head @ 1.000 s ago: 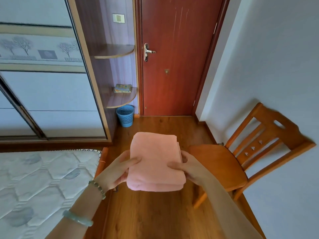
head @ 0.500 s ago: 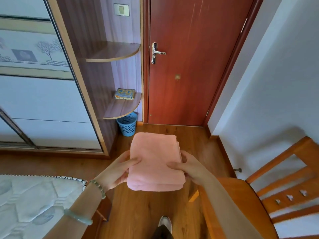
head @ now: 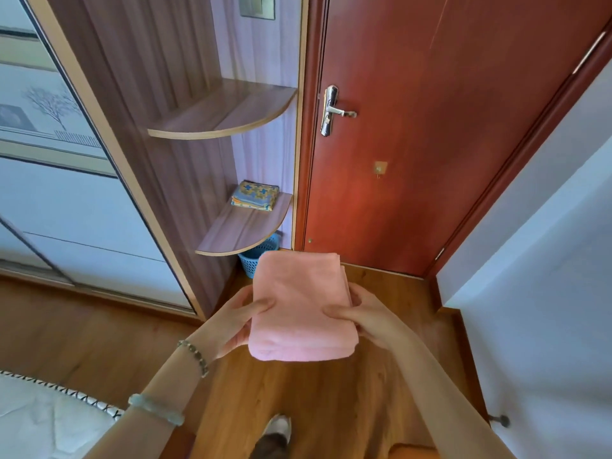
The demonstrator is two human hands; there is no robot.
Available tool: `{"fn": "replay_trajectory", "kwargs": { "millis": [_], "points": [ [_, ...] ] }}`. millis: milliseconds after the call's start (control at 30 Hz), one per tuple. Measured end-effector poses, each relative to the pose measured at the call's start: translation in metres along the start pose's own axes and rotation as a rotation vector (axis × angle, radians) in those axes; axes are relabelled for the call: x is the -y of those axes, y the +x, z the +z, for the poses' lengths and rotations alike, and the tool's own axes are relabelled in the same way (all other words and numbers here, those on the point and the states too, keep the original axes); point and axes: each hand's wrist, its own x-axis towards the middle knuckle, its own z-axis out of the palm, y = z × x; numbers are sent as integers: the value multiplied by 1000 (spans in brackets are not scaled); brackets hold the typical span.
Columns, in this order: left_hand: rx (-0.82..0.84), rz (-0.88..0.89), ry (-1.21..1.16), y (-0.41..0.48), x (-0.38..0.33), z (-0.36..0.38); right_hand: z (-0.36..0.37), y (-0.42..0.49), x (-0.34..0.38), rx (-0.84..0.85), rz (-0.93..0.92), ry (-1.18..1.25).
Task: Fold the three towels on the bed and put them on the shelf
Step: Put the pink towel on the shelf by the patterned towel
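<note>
Folded pink terry towel [head: 299, 308] held flat between both hands, left hand [head: 231, 323] gripping its left edge, right hand [head: 371, 318] gripping its right edge, thumbs on top, above wooden floor [head: 99, 332], near curved lower shelf [head: 245, 231]

Soft, even daylight fills the room, bright and without hard shadows; its source cannot be told. A pale sheen streaks the red door [head: 430, 127] at upper right, and its metal handle [head: 335, 111] glints. The pink towel [head: 298, 313] at centre is fairly sharp. Wide-angle bending curves the wardrobe [head: 82, 210] at left and the door's frame at right. The lower corners look soft and smeared.
</note>
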Motion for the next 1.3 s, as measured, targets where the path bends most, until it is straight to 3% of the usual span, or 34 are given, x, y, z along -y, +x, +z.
{"fn": "replay_trajectory", "kwargs": {
  "millis": [467,667,900,1300],
  "points": [
    [-56,47,-117,240,-81,-56,-72,262,87,127,64,-56],
    [-83,46,-212,299,-110,-75,-86,356,116,184,86,-68],
    [-249,20,-356,349,-105,-109,-80,467,130,341,125,-189],
    [-727,72,-633,425,-73,-125,-34,641,135,724,211,-463]
  ]
}}
